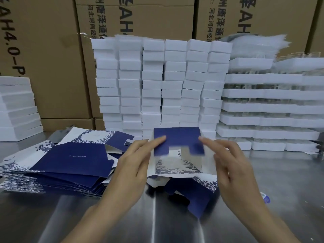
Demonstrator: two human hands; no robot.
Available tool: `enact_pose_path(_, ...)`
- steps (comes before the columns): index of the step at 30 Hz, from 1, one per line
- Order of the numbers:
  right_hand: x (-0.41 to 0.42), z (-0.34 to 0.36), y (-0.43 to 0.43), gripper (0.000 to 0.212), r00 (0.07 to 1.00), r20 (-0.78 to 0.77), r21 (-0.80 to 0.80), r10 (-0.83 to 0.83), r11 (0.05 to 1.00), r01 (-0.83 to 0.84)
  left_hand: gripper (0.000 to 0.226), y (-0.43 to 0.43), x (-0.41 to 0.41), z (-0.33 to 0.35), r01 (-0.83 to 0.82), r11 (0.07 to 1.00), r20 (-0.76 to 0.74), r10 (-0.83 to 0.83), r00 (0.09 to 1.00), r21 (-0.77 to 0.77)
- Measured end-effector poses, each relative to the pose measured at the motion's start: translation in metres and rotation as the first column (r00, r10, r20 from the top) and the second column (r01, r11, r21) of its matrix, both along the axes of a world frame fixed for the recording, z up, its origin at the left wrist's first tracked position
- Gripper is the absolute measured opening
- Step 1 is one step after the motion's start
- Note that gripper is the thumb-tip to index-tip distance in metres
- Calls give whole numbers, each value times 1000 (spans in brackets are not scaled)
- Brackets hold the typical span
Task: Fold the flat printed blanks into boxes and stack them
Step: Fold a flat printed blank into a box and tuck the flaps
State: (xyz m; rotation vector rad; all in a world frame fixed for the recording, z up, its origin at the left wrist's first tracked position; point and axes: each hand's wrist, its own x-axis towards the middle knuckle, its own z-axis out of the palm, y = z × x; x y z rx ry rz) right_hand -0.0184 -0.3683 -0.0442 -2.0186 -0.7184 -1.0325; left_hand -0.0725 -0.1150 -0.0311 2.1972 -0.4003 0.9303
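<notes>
Head view: my left hand (133,165) and right hand (233,165), fingers mostly straight, push the flap (177,139) corners of this blank (177,166); looks light, probably creases easily.

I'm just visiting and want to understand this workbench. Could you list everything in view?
half-folded box: one, blue and white, centre, between the hands
flat blanks: a pile, blue and white, on the table at left
white boxes: many, in six columns, behind the centre
white trays: one stack, at right
white stack: one, far left
clear plastic sheets: a heap, above the trays
brown cartons: several, printed, along the back
metal table: one, silver, under everything
left hand: one, fingers on the box's blue flap
right hand: one, touching the flap's right edge
</notes>
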Motion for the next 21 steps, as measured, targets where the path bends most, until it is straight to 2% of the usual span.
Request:
enact_pose_path(1, 1, -2, 0, 65, 999, 23, -24, -27, 999, 28, 65, 0, 1, -2, -34, 999, 3, 34, 999, 11)
enact_pose_path(4, -2, -6, 4, 34, 994, -63, -29, -89, 996, 87, 63, -4, 0, -5, -72, 997, 43, 70, 997, 33)
enact_pose_path(6, -6, -5, 5, 20, 981, -80, -56, -174, 984, 170, 70, -11, -4, -5, -70, 988, 102, 56, 993, 141)
enact_pose_path(9, -9, 0, 5, 34, 957, -69, -30, -281, 960, 280, 82, -23, -12, 0, -142, 938, 208, 78, 975, 315)
enact_pose_path(12, -13, 7, 2, 53, 923, -59, -25, -381, 925, 380, 66, -38, -20, 4, -202, 877, 366, 32, 930, 435)
enact_pose_path(15, -13, 8, -3, 44, 886, -42, -193, -462, 874, 446, 59, -50, -24, 4, -180, 813, 429, -94, 898, 554)
enact_pose_path(17, -11, 8, -3, 36, 847, -180, -265, -500, 854, 448, 59, -52, -24, 1, -95, 837, 436, -180, 882, 538)
enact_pose_path(18, -11, 9, -3, 39, 822, -279, -236, -497, 865, 443, 52, -51, -24, -1, -27, 872, 439, -219, 872, 489)
enact_pose_path(20, -11, 12, -1, 57, 797, -491, -11, -352, 917, 398, 44, -49, -25, -3, 141, 948, 455, -264, 851, 285)
enact_pose_path(21, -12, 14, 2, 62, 788, -586, 173, -187, 921, 348, 42, -49, -27, -4, 211, 968, 457, -251, 853, 138)
